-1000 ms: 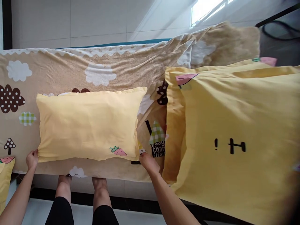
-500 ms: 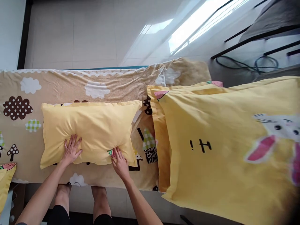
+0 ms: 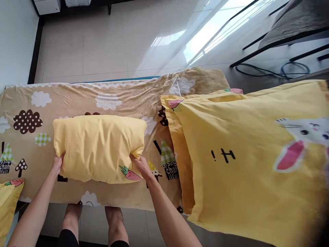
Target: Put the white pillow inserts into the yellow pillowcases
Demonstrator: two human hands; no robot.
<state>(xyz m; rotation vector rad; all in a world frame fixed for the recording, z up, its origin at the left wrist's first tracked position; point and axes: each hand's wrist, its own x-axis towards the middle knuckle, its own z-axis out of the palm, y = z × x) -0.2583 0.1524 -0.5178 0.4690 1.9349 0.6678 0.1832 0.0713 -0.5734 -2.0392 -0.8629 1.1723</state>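
Note:
A yellow pillow [image 3: 99, 147] with a small carrot print lies on the bed sheet [image 3: 77, 99], which is tan with clouds, trees and mushrooms. My left hand [image 3: 58, 163] presses against the pillow's left end, fingers tucked behind it. At the pillow's right end, near the carrot, my right hand [image 3: 141, 165] pushes in. Squeezed between the two hands, the pillow is bunched and puffed up.
A large yellow duvet [image 3: 252, 154] with "Hi" and a rabbit covers the right half of the bed. Another yellow pillow corner [image 3: 7, 195] shows at the lower left. My legs [image 3: 89, 219] stand at the bed's near edge. Tiled floor, cables and dark furniture lie beyond.
My hands have left the pillow's top face and gone to its two ends. The pillow is now shorter and plumper.

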